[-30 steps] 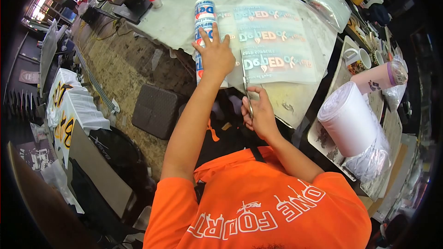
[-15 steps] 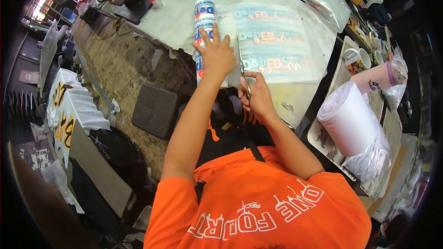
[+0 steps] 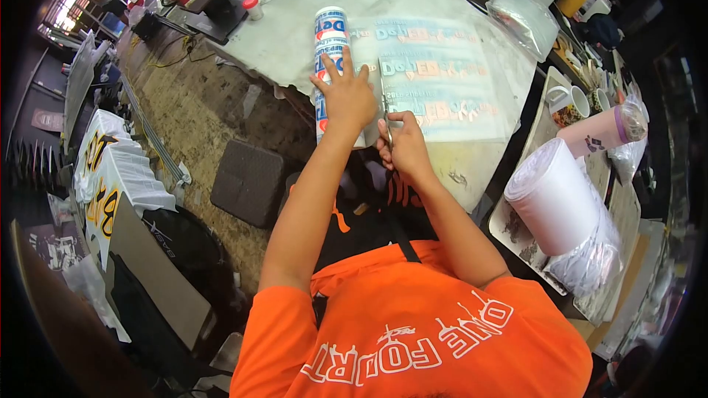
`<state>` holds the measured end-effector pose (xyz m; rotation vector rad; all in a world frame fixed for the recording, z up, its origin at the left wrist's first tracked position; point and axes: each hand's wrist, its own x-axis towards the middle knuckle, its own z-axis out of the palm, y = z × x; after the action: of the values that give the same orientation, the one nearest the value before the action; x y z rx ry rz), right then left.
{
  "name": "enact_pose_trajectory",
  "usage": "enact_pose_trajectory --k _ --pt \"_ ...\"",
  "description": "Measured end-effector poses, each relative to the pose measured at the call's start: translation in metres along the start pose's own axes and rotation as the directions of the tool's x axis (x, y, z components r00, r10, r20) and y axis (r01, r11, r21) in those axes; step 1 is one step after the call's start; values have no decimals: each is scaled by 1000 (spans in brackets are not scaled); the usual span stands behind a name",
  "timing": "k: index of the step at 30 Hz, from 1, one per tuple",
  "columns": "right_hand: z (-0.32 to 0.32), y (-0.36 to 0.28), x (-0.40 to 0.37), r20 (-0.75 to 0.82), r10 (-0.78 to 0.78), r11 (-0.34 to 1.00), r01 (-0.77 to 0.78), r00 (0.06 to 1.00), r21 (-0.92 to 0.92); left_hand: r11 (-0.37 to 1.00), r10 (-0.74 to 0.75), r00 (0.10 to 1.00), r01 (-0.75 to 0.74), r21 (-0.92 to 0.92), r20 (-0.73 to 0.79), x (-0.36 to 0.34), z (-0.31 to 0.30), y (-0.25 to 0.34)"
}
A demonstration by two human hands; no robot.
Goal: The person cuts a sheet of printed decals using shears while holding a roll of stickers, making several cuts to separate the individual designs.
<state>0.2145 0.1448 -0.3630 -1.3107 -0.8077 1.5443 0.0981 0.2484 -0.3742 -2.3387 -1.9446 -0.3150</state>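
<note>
A roll of printed film (image 3: 331, 27) with blue and red lettering lies on the table's near edge. My left hand (image 3: 351, 97) rests on it with its fingers spread. From the roll, a flat stretch of film (image 3: 442, 77) with mirrored lettering extends to the right. My right hand (image 3: 405, 146) is closed around scissors (image 3: 386, 112), whose narrow metal blades point away from me along the film just right of the roll. The fingers partly hide the scissor handles.
The pale covered table (image 3: 295, 51) bears a red-capped jar (image 3: 252, 7) and a heat press (image 3: 210, 4). To the right, a large white roll (image 3: 553, 195), a mug (image 3: 568, 105) and a pink tumbler (image 3: 601, 133) sit on trays. A dark stool (image 3: 248, 179) stands lower left.
My right hand with the scissors has moved slightly left, closer to the roll. My left hand stays spread on the roll. The view has shifted a little.
</note>
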Motion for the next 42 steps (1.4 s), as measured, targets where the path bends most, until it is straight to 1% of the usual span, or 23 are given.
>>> enact_pose_trajectory --k 4,6,8,13,18,20,24,26,27,30,32,33,35,36,38,39,40,41,42 --pt "0 -5 18 -24 -22 998 23 999 55 1000 2 1000 -2 12 -2 -1 4 0" --pt "4 -15 25 -28 38 990 -34 999 139 1000 11 1000 -11 14 -11 0 4 -2" --pt "5 -13 34 -45 18 992 -12 999 129 999 46 998 -46 -20 -35 -2 3 -3" --pt "3 -18 56 -59 -17 997 21 998 75 999 26 999 -26 -24 -29 -4 -1 -2" --pt "2 -33 77 -65 -17 996 22 998 90 1000 12 1000 -12 -25 -21 -2 -1 -2" --pt "3 -34 84 -66 -48 997 52 997 65 1000 4 1000 -3 -18 6 -3 -5 -1" --pt "6 -39 103 -95 -70 994 78 993 81 1000 4 1000 -4 -28 2 -3 -2 -2" --pt "7 -47 110 -41 -64 998 65 997 22 999 17 999 -19 -49 -38 -2 1 -3" --pt "6 -48 118 -42 -67 997 68 997 25 999 20 999 -22 -47 -41 -2 0 -3" --pt "4 -56 138 -13 -48 998 49 999 33 1000 12 1000 -12 -27 -10 -1 0 -2" --pt "7 -64 143 -38 -50 989 55 998 134 999 6 1000 -7 -47 -13 -2 0 -2" --pt "5 -67 150 -35 -57 989 62 998 136 999 8 1000 -8 -43 -20 -1 0 -1" --pt "-3 -70 161 32 -72 990 68 997 126 1000 -5 1000 5 8 2 -1 0 0" --pt "-4 -73 158 32 -79 989 74 996 129 1000 -3 1000 3 11 -4 -2 -2 0" --pt "-7 -73 148 -91 -194 980 189 977 -59 1000 -8 1000 8 -12 6 -3 -4 1" --pt "-10 -69 145 -90 -197 980 193 976 -58 1000 -8 1000 8 -11 3 -2 -3 1" --pt "-16 -59 144 -130 -537 779 430 834 -457 999 -20 999 18 -36 -38 -2 0 1" --pt "-23 -50 141 -23 -799 395 495 600 -774 998 -28 997 24 -62 -75 -3 4 2" --pt "-32 -46 136 -34 -800 399 490 598 -775 998 -17 997 13 -60 -74 -3 3 2"
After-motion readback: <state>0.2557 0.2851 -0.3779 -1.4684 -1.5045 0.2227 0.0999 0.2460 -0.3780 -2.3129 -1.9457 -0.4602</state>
